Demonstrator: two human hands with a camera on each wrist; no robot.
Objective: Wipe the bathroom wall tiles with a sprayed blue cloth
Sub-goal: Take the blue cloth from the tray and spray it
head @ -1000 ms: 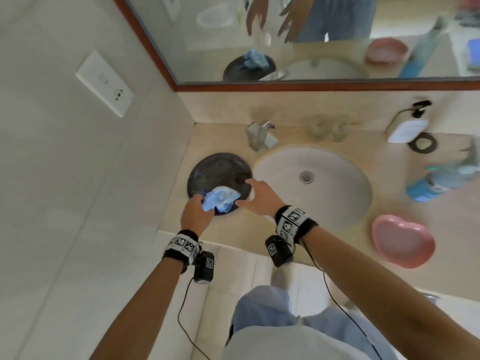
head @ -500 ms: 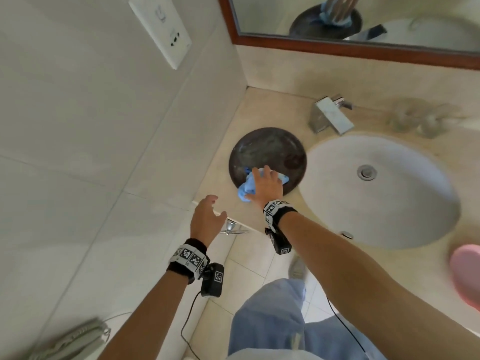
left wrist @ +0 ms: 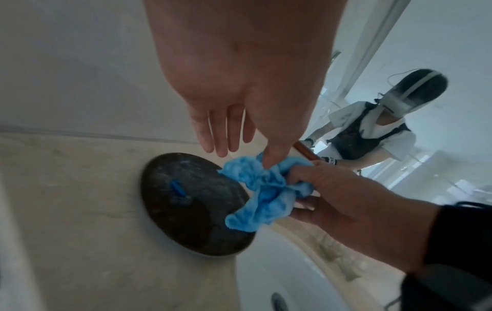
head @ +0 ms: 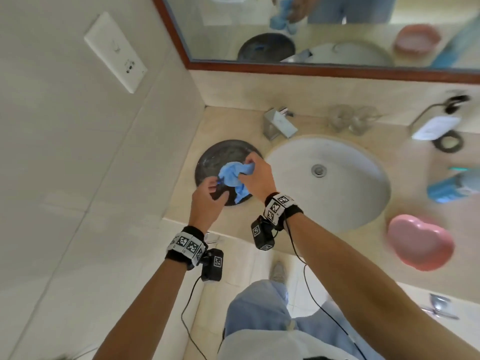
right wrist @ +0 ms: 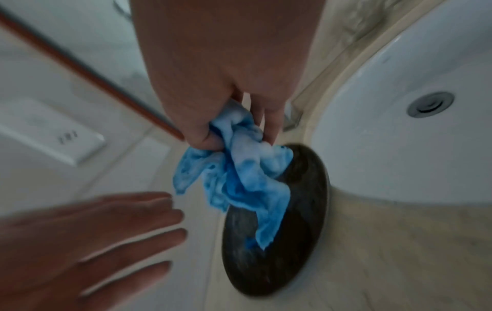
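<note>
Right hand (head: pixel 255 176) has the crumpled light-blue cloth (head: pixel 233 175) bunched in curled fingers, lifted just above the dark round stone-look plate (head: pixel 215 162); loose end of the cloth hangs down over the plate's near edge. Same grip in the right wrist view: cloth (right wrist: pixel 239 172) pinched between thumb and fingers, tail draping over the plate (right wrist: pixel 293 242).

Left hand (head: pixel 207 201) is beside the cloth. Its fingers (left wrist: pixel 221 130) are straight and spread in the left wrist view, thumb tip touching the top of the cloth (left wrist: pixel 263 189). No clamp on anything.

Plate sits on the beige marble counter (head: pixel 233 126), in the corner just left of the white oval sink (head: pixel 350 203). Small blue piece (left wrist: pixel 177 188) lies on the plate surface; can't tell what it is.

Pale wall tiles (head: pixel 78 178) to the left, with a white socket plate (head: pixel 115 51). Chrome tap (head: pixel 279 123) behind the sink, pink heart-shaped dish (head: pixel 420 245) and blue spray bottle (head: pixel 452 187) on the right side, blurred.
</note>
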